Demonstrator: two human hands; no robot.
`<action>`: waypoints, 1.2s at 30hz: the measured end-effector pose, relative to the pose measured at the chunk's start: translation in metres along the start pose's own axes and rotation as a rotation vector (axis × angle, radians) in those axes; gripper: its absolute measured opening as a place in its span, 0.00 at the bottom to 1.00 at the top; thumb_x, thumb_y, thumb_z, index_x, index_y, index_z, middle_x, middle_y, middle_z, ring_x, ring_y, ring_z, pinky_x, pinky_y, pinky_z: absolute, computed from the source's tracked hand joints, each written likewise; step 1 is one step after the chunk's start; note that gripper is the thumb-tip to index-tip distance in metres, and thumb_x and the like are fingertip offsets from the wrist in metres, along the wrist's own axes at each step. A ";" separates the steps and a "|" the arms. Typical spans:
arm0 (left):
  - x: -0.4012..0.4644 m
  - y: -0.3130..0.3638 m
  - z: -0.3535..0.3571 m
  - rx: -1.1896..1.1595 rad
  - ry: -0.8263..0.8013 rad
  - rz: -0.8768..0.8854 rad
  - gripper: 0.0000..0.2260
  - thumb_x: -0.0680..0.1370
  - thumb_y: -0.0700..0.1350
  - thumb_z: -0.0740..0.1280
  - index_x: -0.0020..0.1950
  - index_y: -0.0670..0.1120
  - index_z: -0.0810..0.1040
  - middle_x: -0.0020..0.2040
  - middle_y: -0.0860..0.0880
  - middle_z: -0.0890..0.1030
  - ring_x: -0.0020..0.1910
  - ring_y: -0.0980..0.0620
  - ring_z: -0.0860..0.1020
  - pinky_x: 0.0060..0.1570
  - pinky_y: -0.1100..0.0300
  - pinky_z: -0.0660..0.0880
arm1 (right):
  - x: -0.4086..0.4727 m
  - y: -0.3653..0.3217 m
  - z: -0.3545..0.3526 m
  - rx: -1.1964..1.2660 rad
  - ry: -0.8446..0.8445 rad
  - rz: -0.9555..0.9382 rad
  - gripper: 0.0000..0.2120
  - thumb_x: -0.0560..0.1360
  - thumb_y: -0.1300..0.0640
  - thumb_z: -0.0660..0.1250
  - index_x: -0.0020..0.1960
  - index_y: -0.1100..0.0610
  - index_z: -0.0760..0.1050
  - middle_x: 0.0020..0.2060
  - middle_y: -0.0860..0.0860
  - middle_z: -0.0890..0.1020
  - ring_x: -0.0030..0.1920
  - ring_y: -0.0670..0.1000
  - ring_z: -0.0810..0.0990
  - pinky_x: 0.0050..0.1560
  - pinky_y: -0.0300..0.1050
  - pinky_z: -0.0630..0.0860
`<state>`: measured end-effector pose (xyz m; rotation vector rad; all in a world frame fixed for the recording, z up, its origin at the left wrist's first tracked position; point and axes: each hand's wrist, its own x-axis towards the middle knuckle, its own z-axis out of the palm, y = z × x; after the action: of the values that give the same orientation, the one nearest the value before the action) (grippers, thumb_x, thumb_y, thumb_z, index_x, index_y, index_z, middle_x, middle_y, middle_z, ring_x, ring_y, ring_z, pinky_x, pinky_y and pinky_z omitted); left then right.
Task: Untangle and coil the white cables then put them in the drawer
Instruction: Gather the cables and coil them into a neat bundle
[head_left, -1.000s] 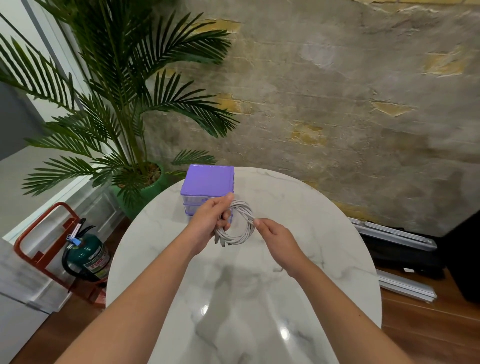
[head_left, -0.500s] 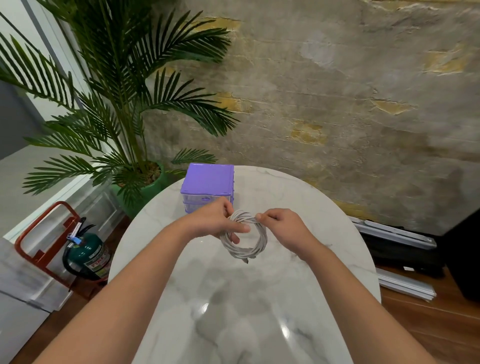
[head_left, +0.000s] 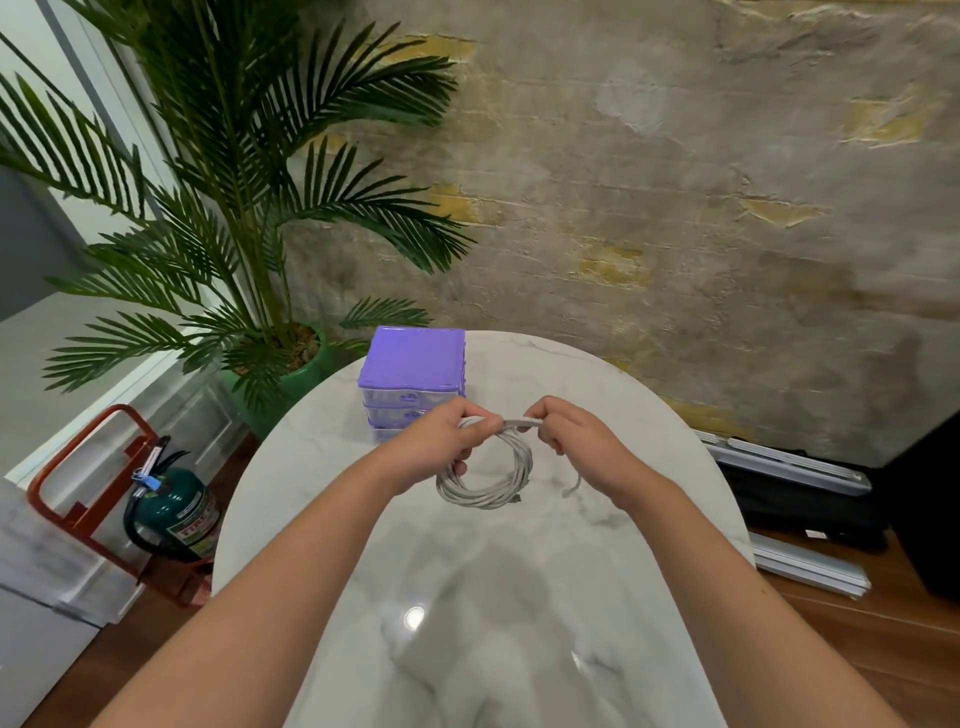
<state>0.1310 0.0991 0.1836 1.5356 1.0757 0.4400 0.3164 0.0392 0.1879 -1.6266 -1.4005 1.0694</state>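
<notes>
Cable (head_left: 488, 483): white, wound in a round coil of several loops, held above the worktop (head_left: 467, 623) near its centre. Top of coil at 12 o'clock clamped between both hands; lower loops hanging free toward 6 o'clock, apart from the marble surface as far as can be judged. Short loose end (head_left: 573, 484) hanging at 3 o'clock of the coil, below the right wrist.

Left hand (head_left: 441, 447): at 9 o'clock of the coil. Grip curled round the upper left strands, thumb over the bundle, fingertips showing inside the ring.

Right hand (head_left: 571, 441): at 2 o'clock of the coil. Grip pinching a short straight stretch of cable at the top, thumb and forefinger pressed together on it, remaining fingers curled under.

Drawer unit (head_left: 413, 376): purple top, clear drawers with purple handles, standing on the worktop at 12 o'clock of the hands, at the far edge. Drawers appear pushed in; lowest front partly hidden by the left hand.

Worktop: rounded white marble with grey veins, glossy, one bright light spot at 6 o'clock of the coil.

Surroundings: palm (head_left: 234, 182) in a green pot (head_left: 296, 379) at 10 o'clock, beyond the worktop edge. Extinguisher (head_left: 174, 512), green, in a red frame (head_left: 83, 483) on the floor at 9 o'clock. Rough grey and yellow wall (head_left: 675, 182) at 12 to 2 o'clock. Grey rails (head_left: 795, 462) and dark bags on the wooden floor at 3 o'clock.
</notes>
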 end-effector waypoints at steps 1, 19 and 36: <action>-0.001 0.001 -0.001 -0.083 -0.013 0.002 0.07 0.80 0.50 0.65 0.51 0.47 0.74 0.41 0.47 0.70 0.32 0.54 0.66 0.33 0.61 0.71 | 0.001 0.000 -0.002 0.008 -0.009 -0.001 0.11 0.71 0.56 0.55 0.43 0.55 0.77 0.34 0.45 0.72 0.36 0.46 0.68 0.41 0.39 0.66; 0.003 0.000 -0.006 -0.844 -0.068 -0.011 0.12 0.82 0.47 0.60 0.39 0.47 0.65 0.32 0.52 0.63 0.25 0.60 0.59 0.23 0.70 0.60 | -0.003 0.074 0.036 0.159 0.062 0.219 0.10 0.83 0.52 0.55 0.49 0.57 0.69 0.34 0.50 0.69 0.33 0.48 0.72 0.40 0.39 0.70; 0.004 -0.002 -0.018 -0.795 -0.010 -0.033 0.11 0.82 0.47 0.61 0.40 0.47 0.68 0.34 0.51 0.63 0.25 0.59 0.60 0.23 0.70 0.61 | -0.007 0.079 0.042 0.174 0.110 0.088 0.14 0.78 0.59 0.54 0.59 0.51 0.75 0.45 0.52 0.77 0.42 0.48 0.75 0.39 0.34 0.69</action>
<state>0.1183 0.1126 0.1856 0.8105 0.7718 0.7291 0.3081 0.0207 0.1001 -1.6059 -1.1416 1.1030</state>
